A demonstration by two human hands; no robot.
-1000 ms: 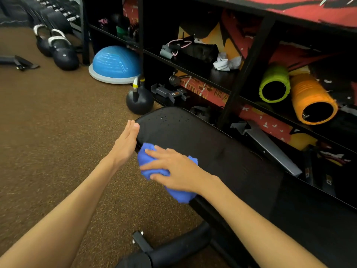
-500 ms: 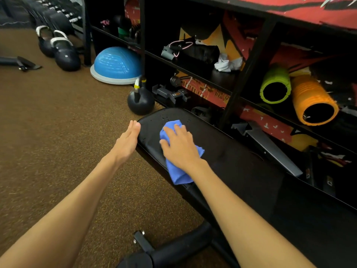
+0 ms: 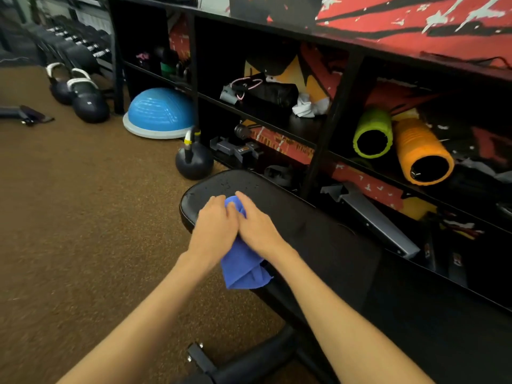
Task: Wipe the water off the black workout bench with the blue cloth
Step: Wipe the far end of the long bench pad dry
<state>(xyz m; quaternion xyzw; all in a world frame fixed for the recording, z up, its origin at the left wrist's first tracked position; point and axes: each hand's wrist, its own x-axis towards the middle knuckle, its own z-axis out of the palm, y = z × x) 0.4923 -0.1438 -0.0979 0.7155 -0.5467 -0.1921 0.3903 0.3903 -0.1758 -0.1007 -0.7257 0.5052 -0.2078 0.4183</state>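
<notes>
The black workout bench runs from the middle of the view to the lower right. Water droplets speckle its rounded far-left end. The blue cloth lies bunched on that end, and its lower part hangs over the bench's near edge. My left hand and my right hand sit side by side on the cloth, fingers bent over it. A blue fold peeks up between them. The droplets lie just beyond my fingertips.
A kettlebell stands on the brown floor just past the bench end, with a blue balance dome behind it. A black shelf unit holding green and orange foam rollers runs close along the bench's far side. The bench's foot bar sticks out below.
My left hand has come off the bench's left edge and joined the right hand on the cloth. The cloth is now more bunched, and the right hand shifted slightly left.
</notes>
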